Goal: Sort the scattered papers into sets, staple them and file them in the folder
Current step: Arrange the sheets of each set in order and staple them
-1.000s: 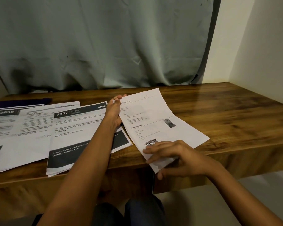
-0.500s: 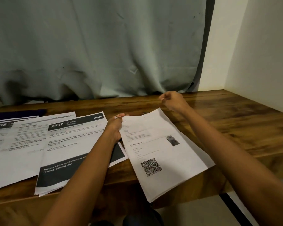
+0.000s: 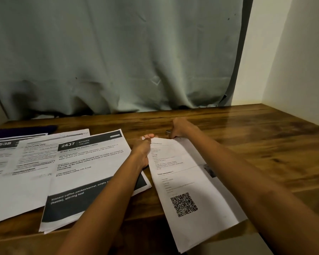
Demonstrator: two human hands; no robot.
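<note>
Fingers (image 3: pixel 148 136) of left hand (image 3: pixel 142 150): curled, pinching the top left corner of the QR-code paper set (image 3: pixel 188 181). Those of right hand (image 3: pixel 180 127): closed round a small dark grey object (image 3: pixel 168 132) at that set's top edge; its kind cannot be told. QR-code paper set: tilted on the wooden table (image 3: pixel 247 144), near end overhanging the front edge. Just left: sheet headed 2437 (image 3: pixel 92 162), overlapping further sheets (image 3: pixel 26 162), under the left forearm. Back left: dark purple item (image 3: pixel 22 130).

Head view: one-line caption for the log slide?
Left hand pinches the QR-code sheets at their top corner while right hand grips a small grey tool, likely a stapler.
</note>
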